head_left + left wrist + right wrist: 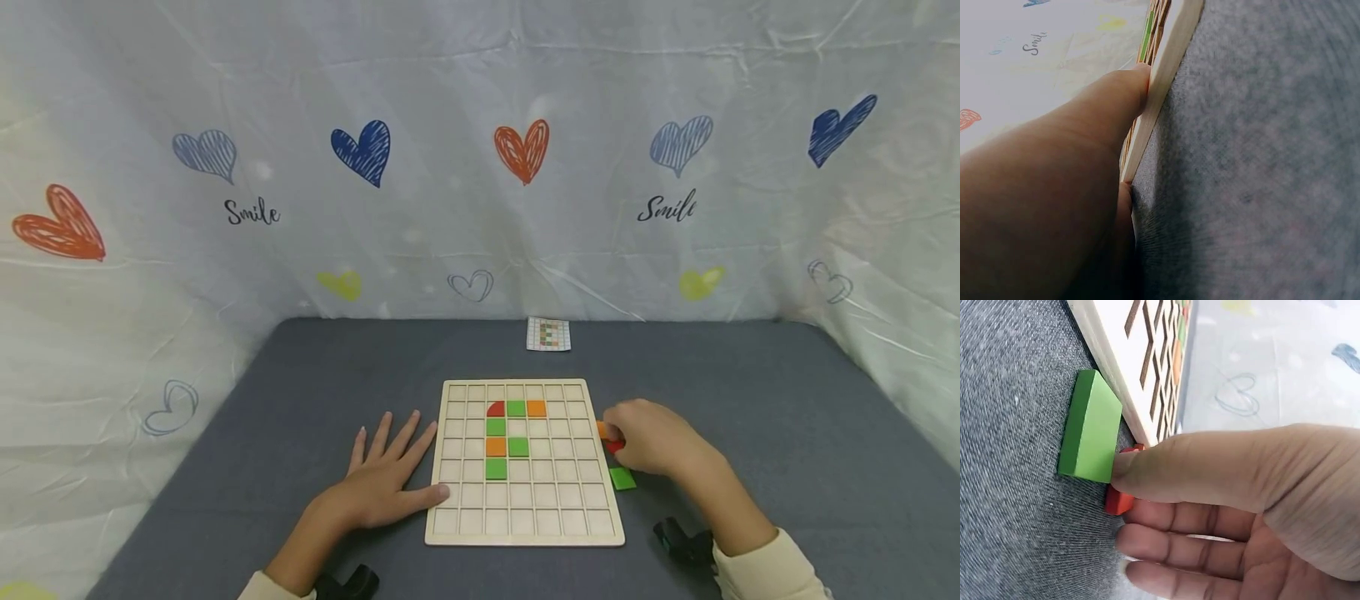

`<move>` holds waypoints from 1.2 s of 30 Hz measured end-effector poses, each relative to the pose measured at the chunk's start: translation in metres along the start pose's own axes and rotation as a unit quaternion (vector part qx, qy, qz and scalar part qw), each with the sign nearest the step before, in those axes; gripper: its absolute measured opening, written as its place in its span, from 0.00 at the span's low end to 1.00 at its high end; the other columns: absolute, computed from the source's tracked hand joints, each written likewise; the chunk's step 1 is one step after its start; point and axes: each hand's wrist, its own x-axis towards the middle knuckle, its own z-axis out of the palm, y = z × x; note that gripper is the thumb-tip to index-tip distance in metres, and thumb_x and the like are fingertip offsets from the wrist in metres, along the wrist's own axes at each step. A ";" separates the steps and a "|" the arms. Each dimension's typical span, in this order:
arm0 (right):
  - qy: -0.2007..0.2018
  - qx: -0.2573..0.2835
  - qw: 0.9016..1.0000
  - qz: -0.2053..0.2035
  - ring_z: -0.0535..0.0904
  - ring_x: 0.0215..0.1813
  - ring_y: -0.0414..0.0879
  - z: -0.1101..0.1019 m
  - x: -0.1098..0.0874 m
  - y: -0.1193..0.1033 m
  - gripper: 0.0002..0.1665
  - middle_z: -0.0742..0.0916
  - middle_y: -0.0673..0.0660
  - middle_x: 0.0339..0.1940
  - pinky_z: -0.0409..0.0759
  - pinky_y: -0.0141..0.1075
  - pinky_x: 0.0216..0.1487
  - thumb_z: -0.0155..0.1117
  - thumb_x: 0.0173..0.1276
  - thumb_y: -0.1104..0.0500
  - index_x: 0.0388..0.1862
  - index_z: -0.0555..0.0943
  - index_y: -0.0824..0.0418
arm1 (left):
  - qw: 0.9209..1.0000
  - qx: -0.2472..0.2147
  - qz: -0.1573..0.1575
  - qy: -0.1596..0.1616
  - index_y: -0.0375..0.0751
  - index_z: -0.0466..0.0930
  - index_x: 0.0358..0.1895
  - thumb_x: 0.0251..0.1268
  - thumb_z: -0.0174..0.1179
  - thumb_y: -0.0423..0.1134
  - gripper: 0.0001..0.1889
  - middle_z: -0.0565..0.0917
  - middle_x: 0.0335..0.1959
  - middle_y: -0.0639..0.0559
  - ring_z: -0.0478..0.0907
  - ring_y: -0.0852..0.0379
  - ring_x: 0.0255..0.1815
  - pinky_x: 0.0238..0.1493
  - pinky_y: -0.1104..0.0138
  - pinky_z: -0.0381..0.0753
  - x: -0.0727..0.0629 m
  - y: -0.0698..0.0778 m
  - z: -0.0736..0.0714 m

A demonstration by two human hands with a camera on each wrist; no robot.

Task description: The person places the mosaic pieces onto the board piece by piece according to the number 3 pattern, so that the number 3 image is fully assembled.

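A pale wooden grid board lies on the table. In its squares sit a red tile with a rounded corner, several green tiles and two orange tiles. My left hand lies spread beside the board, its thumb resting on the left edge. To the right of the board, my right hand pinches a red block between thumb and fingers, which partly hide it. An orange block shows at those fingertips, against the board's side. Nearer me, a loose green block lies by the right edge.
A small card printed with a coloured grid pattern lies at the back of the grey-covered table. Behind it hangs a white curtain with hearts. Dark wrist devices sit below both hands.
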 end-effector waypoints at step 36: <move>0.002 -0.030 0.989 -0.146 0.56 0.23 0.36 0.018 -0.003 -0.073 0.19 0.65 0.44 0.19 0.56 0.30 0.22 0.68 0.53 0.69 0.17 0.69 0.52 | 1.000 -0.001 -0.004 0.003 0.60 0.45 0.82 0.58 0.45 0.82 0.53 0.38 0.82 0.54 0.22 0.41 0.80 0.69 0.38 0.19 0.003 -0.002 0.002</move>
